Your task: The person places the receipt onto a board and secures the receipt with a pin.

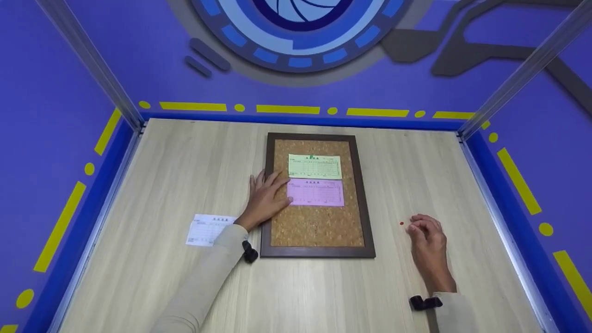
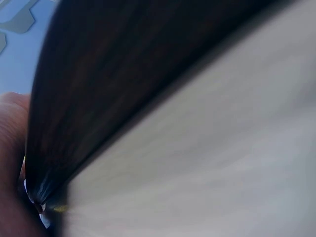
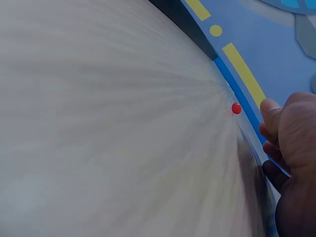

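Observation:
A cork board (image 1: 319, 229) in a dark brown frame lies on the table, bearing a green paper slip (image 1: 314, 167) above a pink slip (image 1: 315, 194). A small green pin (image 1: 311, 157) sits at the green slip's top edge. My left hand (image 1: 266, 199) rests across the frame's left side with spread fingers, its thumb at the pink slip's left edge. To the right of the board, my right hand (image 1: 428, 245) hovers with loosely bent fingers beside a small red thumbtack (image 3: 236, 108). The thumbtack is apart from the thumb, and I see nothing held.
A white paper slip (image 1: 206, 229) lies on the wooden table (image 1: 319, 296) left of the board, partly covered by my left forearm. Blue-purple panels (image 1: 286, 92) with yellow markings enclose the back and both sides, joined by metal corner posts (image 1: 522, 71).

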{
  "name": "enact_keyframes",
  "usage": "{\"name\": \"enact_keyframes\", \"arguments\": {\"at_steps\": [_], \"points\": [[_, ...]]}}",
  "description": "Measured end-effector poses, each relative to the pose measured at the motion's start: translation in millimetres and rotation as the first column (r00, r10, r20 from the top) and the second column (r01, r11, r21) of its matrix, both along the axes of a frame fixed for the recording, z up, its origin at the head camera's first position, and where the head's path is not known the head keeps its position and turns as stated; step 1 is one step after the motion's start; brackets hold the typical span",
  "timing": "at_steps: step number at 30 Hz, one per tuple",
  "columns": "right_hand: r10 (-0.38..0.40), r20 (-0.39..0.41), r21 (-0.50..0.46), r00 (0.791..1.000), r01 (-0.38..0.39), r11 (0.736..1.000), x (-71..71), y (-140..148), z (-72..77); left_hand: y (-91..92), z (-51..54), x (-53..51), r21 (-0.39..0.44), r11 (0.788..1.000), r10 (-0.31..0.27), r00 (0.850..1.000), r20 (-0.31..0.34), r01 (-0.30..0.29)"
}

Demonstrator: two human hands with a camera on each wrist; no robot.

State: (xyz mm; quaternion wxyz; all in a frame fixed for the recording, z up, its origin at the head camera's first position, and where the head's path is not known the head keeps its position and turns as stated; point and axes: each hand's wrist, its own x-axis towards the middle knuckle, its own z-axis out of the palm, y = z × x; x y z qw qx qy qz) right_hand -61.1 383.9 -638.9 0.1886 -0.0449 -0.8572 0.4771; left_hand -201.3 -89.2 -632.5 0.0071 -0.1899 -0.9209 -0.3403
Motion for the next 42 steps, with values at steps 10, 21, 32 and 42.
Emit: {"name": "enact_keyframes", "arguments": {"at_steps": [10, 21, 32, 42], "points": [[0.063, -0.1, -0.042, 0.993, -0.068, 0.997, -12.3, -5.2, 3.3, 0.0, 1.8, 1.0, 0.0, 1.0, 0.002, 1.0, 0.012, -0.002], [0.104, -0.228, -0.02, 0.968, -0.111, 0.994, -17.4, -32.8, 34.1, -0.1, 2.8, 1.9, -0.005, 1.0, 0.007, 1.0, 0.018, -0.007], [0.132, -0.284, 0.01, 0.95, -0.135, 0.991, -30.1, -39.7, 31.8, -0.1, 3.1, 2.0, 0.003, 1.0, 0.004, 1.0, 0.005, -0.004], [0.182, -0.322, 0.028, 0.929, -0.183, 0.983, -40.2, -48.6, 30.3, 0.5, 2.4, 2.2, -0.008, 1.0, 0.009, 0.999, 0.032, -0.009]]}}
